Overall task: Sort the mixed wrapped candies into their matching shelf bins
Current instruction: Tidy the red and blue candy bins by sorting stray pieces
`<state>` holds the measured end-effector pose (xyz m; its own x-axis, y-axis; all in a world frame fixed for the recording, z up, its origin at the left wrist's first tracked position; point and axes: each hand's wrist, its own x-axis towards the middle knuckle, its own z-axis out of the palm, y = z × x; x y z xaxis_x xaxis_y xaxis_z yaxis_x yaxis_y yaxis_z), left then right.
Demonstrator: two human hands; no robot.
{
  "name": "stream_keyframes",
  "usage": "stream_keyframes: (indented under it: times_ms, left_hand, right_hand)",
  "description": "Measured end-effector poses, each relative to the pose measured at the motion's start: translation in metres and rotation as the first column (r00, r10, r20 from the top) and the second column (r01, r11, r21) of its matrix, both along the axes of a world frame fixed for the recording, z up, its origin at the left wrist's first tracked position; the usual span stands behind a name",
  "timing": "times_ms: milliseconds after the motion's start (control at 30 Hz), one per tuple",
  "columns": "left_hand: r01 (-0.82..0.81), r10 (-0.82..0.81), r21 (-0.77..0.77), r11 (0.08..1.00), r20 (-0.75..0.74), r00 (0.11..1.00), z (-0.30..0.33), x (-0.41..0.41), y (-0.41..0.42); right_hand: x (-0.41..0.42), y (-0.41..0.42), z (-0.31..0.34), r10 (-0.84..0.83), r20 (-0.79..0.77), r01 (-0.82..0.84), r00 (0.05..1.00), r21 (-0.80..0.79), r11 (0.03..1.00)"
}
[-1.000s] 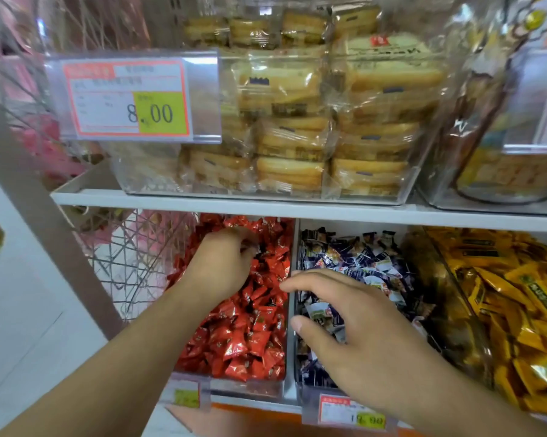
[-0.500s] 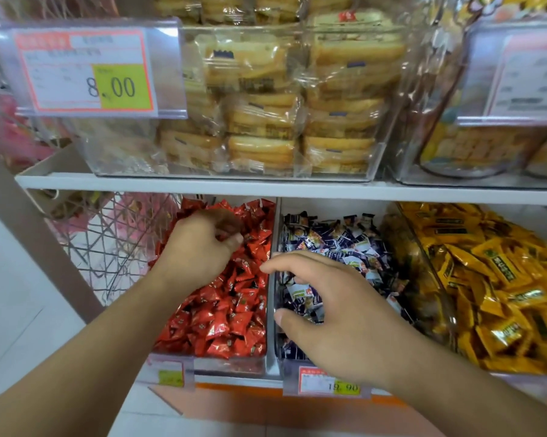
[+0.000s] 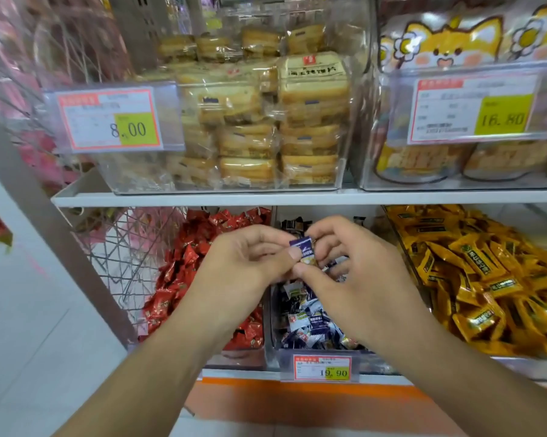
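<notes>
My left hand [image 3: 243, 263] and my right hand [image 3: 354, 272] meet above the middle bin [image 3: 273, 339] of the lower shelf. Between their fingertips they pinch a small dark blue wrapped candy [image 3: 303, 249]. Below it lie several blue and white candies [image 3: 310, 323] in that bin. The bin to the left holds red wrapped candies [image 3: 183, 269], partly hidden by my left arm. The bin to the right holds yellow wrapped candies [image 3: 473, 279].
The upper shelf [image 3: 202, 198] carries a clear box of wrapped cakes [image 3: 265, 127] with a price tag [image 3: 108, 119], and a box of cartoon snack bags [image 3: 455, 52]. A wire basket [image 3: 124, 247] hangs at the left. A price label [image 3: 322, 368] fronts the middle bin.
My left hand left the red candies and moved right to meet my right hand, which rose from the blue candies. Both now pinch one blue candy. The camera tilted up.
</notes>
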<state>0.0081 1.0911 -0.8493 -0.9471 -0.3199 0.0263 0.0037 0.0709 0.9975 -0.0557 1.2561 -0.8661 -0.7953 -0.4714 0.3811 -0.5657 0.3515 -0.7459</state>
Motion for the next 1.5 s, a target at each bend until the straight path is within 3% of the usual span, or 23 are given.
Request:
stream_keyframes:
  times_ms: [100,200,300,400,567,733,833,1067,1233,1400,1500]
  left_hand:
    - [0.024,-0.028,0.095,0.995,0.04,0.999,-0.001,0.005,0.002]
    - [-0.059,0.073,-0.199,0.978,0.061,0.995,-0.003,0.01,-0.018]
    - [-0.161,0.239,-0.595,0.787,0.053,0.97,-0.011,0.012,-0.054]
    - [-0.054,0.182,-0.821,0.568,0.062,0.981,-0.026,0.009,-0.075]
    - [0.159,-0.023,-0.891,0.425,0.164,0.986,-0.043,-0.01,-0.076]
    - [0.194,0.055,-0.93,0.312,0.221,0.974,-0.051,-0.017,-0.085]
    - [0.147,0.11,-0.935,0.323,0.192,0.975,-0.051,-0.017,-0.09]
    - [-0.091,0.22,-0.836,0.541,0.036,0.975,-0.042,-0.018,-0.099]
    - [-0.168,0.284,-0.828,0.536,-0.011,0.959,-0.039,-0.015,-0.111]
    - [-0.015,0.104,-0.901,0.433,0.033,0.994,-0.03,-0.011,-0.103]
    - [0.309,-0.055,-0.818,0.485,0.323,0.945,-0.026,-0.006,-0.097]
  right_hand:
    - [-0.003,0.008,0.001,-0.013,-0.133,0.025,0.991,0.089,0.996]
    - [-0.018,0.016,0.0,-0.061,-0.158,0.112,0.986,0.334,0.936]
    - [-0.021,0.017,0.003,-0.082,-0.084,0.113,0.993,0.504,0.856]
    - [-0.009,0.008,0.006,0.077,-0.111,-0.012,0.991,0.494,0.869]
    - [0.006,-0.014,-0.004,0.352,-0.066,-0.267,0.934,0.525,0.808]
    - [0.004,-0.019,-0.01,0.38,-0.018,-0.312,0.925,0.535,0.785]
    - [0.002,-0.019,-0.01,0.39,-0.02,-0.321,0.92,0.531,0.784]
    - [0.001,-0.017,-0.01,0.391,-0.014,-0.321,0.92,0.546,0.774]
    - [0.001,-0.015,-0.009,0.392,0.009,-0.328,0.92,0.567,0.756]
    - [0.0,-0.015,-0.009,0.397,-0.004,-0.318,0.918,0.592,0.741]
    - [-0.001,-0.015,-0.01,0.394,-0.01,-0.313,0.919,0.589,0.745]
